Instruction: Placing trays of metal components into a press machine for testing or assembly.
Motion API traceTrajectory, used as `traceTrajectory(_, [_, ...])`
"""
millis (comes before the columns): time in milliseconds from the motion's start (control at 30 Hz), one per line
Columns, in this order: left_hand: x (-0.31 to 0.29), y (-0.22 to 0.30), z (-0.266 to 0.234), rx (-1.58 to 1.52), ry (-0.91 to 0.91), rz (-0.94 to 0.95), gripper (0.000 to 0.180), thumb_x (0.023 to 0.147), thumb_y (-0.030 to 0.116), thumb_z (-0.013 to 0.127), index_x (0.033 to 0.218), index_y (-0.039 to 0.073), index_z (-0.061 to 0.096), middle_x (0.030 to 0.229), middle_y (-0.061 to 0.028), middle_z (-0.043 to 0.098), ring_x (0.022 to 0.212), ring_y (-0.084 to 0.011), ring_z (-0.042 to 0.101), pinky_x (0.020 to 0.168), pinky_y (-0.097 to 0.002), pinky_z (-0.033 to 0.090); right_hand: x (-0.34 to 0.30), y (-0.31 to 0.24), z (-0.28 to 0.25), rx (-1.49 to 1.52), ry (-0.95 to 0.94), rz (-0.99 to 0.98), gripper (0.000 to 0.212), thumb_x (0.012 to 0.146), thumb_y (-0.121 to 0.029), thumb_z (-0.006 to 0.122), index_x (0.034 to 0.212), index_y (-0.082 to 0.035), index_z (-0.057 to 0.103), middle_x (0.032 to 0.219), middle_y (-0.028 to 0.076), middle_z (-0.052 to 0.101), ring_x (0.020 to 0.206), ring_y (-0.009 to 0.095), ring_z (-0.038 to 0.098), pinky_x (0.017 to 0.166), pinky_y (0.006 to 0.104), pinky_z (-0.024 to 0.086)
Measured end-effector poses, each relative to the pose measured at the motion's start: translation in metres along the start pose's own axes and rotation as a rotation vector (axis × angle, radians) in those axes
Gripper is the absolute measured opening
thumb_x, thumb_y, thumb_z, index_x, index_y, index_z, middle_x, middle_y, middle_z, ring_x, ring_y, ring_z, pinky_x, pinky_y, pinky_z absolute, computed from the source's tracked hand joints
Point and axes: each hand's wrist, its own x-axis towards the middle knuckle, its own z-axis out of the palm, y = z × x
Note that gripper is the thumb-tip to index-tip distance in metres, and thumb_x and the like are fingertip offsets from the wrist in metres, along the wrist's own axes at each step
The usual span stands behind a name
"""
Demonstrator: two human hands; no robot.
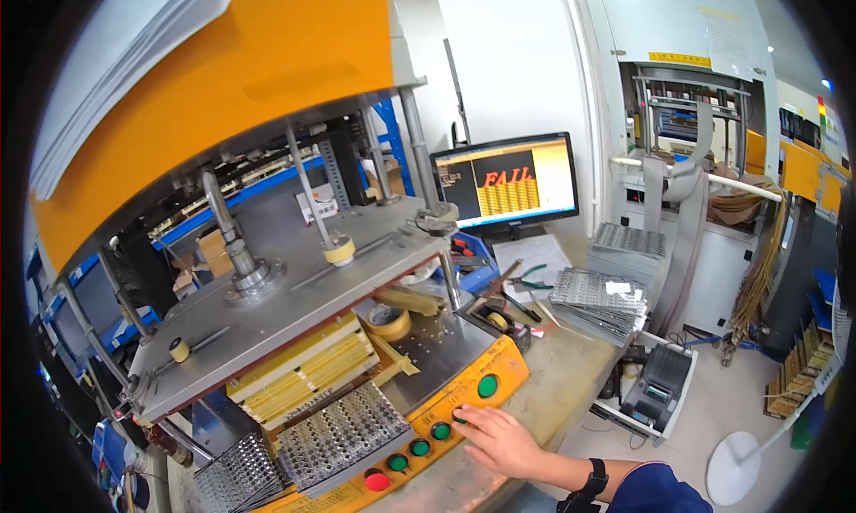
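Note:
My right hand (pixel 501 442) reaches in from the lower right, a dark band round its wrist. Its fingers are stretched out, and the fingertips rest on a green button (pixel 460 415) of the orange control panel (pixel 510 363). Further along that panel are several more green buttons and a red button (pixel 377 481). Left of the hand, a perforated metal plate (pixel 343 434) with rows of small round holes lies at the front of the press. Similar metal plates (pixel 239 479) are stacked beside it. Above them spans the press's thick grey plate (pixel 357 241). My left hand is out of view.
A monitor (pixel 508 181) with red lettering stands behind the press. A tape roll (pixel 389 323) lies on the press bed. Pliers (pixel 533 281) and stacked metal plates (pixel 599 299) occupy the bench to the right. Below is an open drawer (pixel 655 397) holding a black device.

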Motion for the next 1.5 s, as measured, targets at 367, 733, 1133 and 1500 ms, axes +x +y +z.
traceTrajectory(367, [0.011, 0.001, 0.005, -0.06, 0.089, 0.131, 0.022, 0.09, 0.013, 0.068, 0.073, 0.001, 0.062, 0.08, -0.0188, 0.066, 0.072, -0.0331, 0.059, 0.067, -0.0423, 0.047, -0.016, 0.006, 0.009, 0.091, 0.158, 0.096, 0.043, 0.086, -0.006, 0.066, 0.129, -0.012, 0.064, 0.135, 0.007, 0.059, 0.137, 0.026, 0.048, 0.115, 0.0544, 0.03])
traceTrajectory(733, [-0.004, -0.017, 0.019, -0.147, 0.116, 0.007, 0.02, 0.096, 0.02, 0.069, 0.096, 0.001, 0.07, 0.083, -0.0136, 0.063, 0.068, -0.0252, 0.058, 0.062, -0.0358, 0.048, -0.05, 0.046, -0.028, -0.054, 0.25, 0.053, 0.051, 0.075, -0.005, 0.062, 0.126, -0.012, 0.064, 0.131, 0.009, 0.059, 0.133, 0.029, 0.049, 0.113, 0.0534, 0.034])
traceTrajectory(1133, [-0.003, 0.0, 0.012, -0.188, 0.095, -0.115, 0.021, 0.095, 0.021, 0.07, 0.098, 0.001, 0.071, 0.084, -0.0148, 0.063, 0.069, -0.0253, 0.058, 0.06, -0.036, 0.048, -0.259, 0.217, -0.184, -0.835, 0.272, 0.83, 0.03, 0.075, -0.004, 0.064, 0.104, -0.012, 0.069, 0.111, 0.009, 0.063, 0.115, 0.032, 0.055, 0.1, 0.0501, 0.041])
traceTrajectory(1500, [0.003, 0.005, 0.006, -0.122, 0.114, 0.019, 0.02, 0.095, 0.02, 0.071, 0.098, 0.001, 0.07, 0.089, -0.0145, 0.066, 0.074, -0.0264, 0.06, 0.065, -0.0363, 0.05, -0.244, 0.192, -0.16, -0.685, -0.14, 1.053, 0.032, 0.073, -0.023, 0.082, 0.102, -0.018, 0.069, 0.106, 0.006, 0.068, 0.112, 0.026, 0.059, 0.113, 0.0482, 0.032])
